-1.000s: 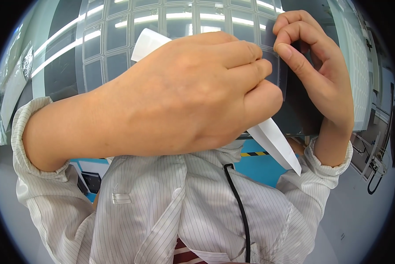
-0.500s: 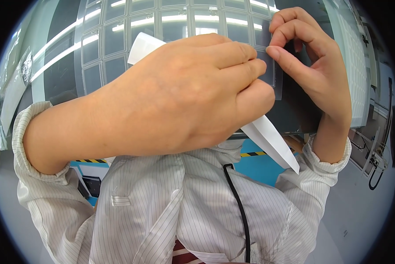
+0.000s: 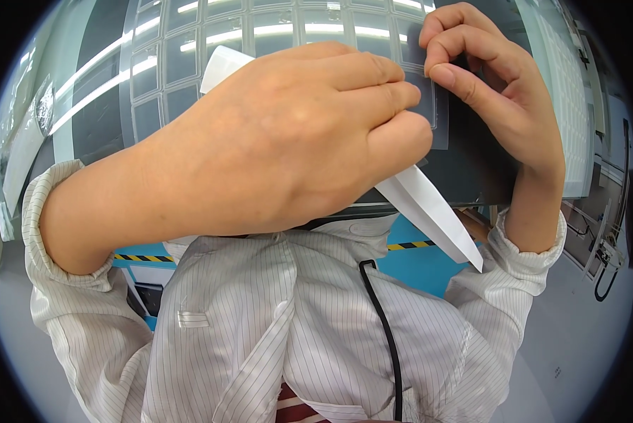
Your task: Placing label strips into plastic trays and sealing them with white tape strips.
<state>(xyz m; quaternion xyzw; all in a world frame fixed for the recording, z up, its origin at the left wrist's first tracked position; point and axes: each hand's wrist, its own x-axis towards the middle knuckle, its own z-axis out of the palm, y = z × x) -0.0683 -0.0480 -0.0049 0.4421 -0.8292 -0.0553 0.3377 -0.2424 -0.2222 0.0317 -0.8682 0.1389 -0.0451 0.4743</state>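
My left hand (image 3: 288,134) reaches across the middle with its fingers closed and curled down. A white paper-like strip (image 3: 433,215) passes beneath it and is gripped there. One end of the strip (image 3: 224,65) sticks out above the wrist side, while the long creased end slants down to the right over the table's near edge. The left fingertips are hidden. My right hand (image 3: 496,92) is raised at the right, thumb and forefinger pinched together. Whatever lies in that pinch is too small to make out. Both hands are over a clear plastic tray (image 3: 182,60) divided into rectangular compartments.
The tray lies on a dark tabletop (image 3: 482,169). Clear plastic wrapping (image 3: 23,134) is at the far left. A pale translucent gridded sheet or tray (image 3: 560,106) stands along the right. Black-and-yellow tape (image 3: 411,245) marks the blue surface below the table edge.
Both hands have shifted slightly up and to the left in the picture. The white strip has moved along with the left hand; both hands remain closed.
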